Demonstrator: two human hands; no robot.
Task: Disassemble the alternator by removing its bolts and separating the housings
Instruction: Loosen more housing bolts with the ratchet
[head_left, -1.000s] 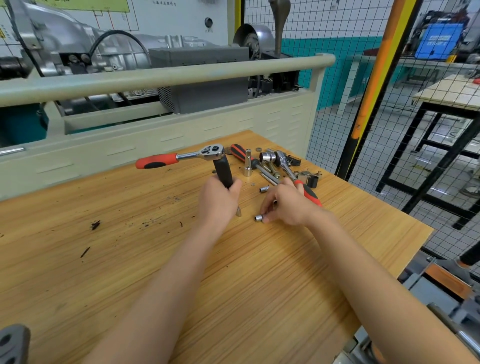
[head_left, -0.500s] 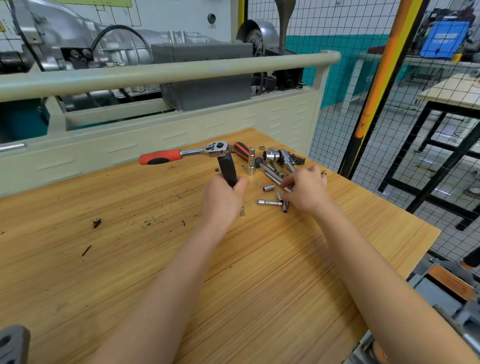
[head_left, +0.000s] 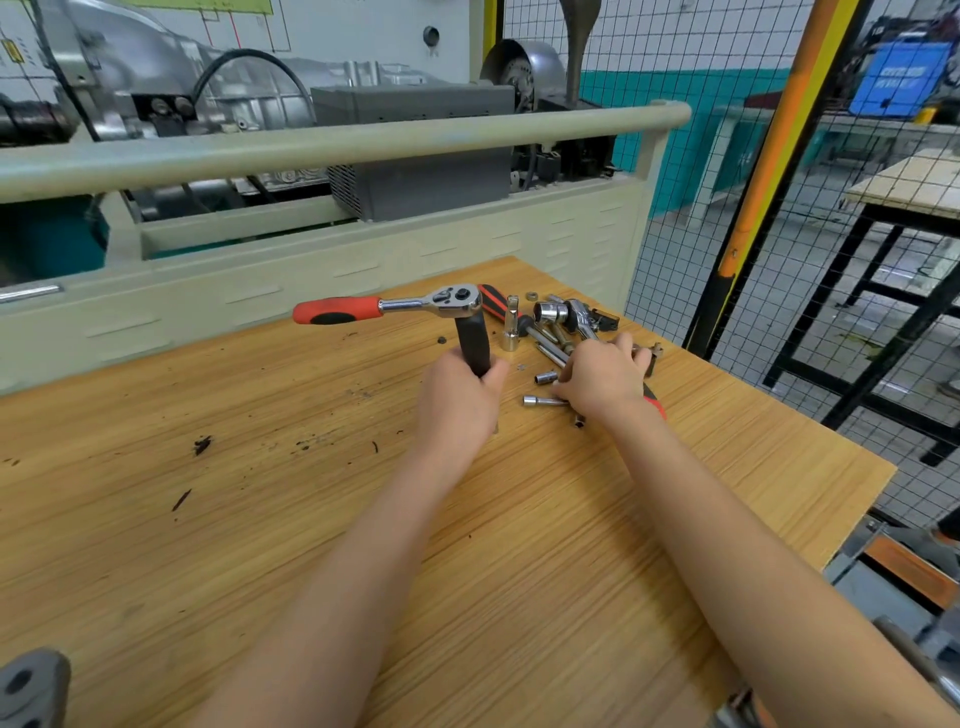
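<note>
Right fingers (head_left: 571, 375) now lower, onto the long socket (head_left: 540, 401).

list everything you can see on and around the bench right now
ratchet: one, chrome with red and black handle, on top of the upright black handle
black handle: one, held upright
small sockets: several, chrome, loose on the bench's far right
second ratchet: one, chrome, in the tool pile
bench: one, wooden
wire fence: one, right
left hand: grips the black handle
right hand: over the sockets; grip unclear
</note>
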